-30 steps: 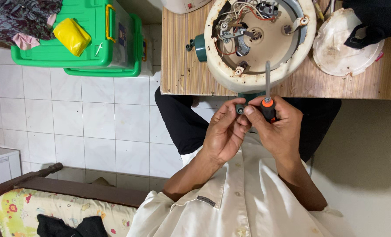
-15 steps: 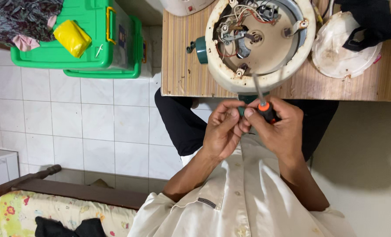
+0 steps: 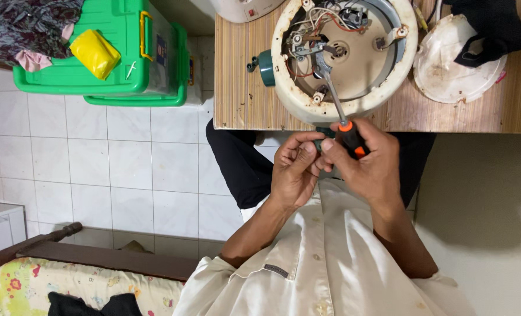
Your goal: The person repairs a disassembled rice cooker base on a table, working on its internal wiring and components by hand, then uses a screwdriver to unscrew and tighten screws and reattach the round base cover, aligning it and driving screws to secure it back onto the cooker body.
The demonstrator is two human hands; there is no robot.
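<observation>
A round cream appliance base (image 3: 354, 99) lies upturned on a wooden table (image 3: 243, 88), its wiring and metal parts exposed inside. My right hand (image 3: 369, 161) grips a screwdriver (image 3: 341, 120) with an orange-and-black handle; the shaft slants up and left into the open base. My left hand (image 3: 295, 169) is curled against the handle's lower end, fingers touching the right hand. Both hands hover just off the table's near edge, above my dark trousers.
A cream cover plate (image 3: 456, 64) lies right of the base, with black cloth (image 3: 486, 26) on it. A dark green knob (image 3: 265, 67) sits left of the base. On the tiled floor stands a green bin (image 3: 126, 64) holding a yellow bag (image 3: 95, 52).
The screwdriver has tilted from upright to slanting left, and its tip has gone further into the open base. Both hands stay together at the handle.
</observation>
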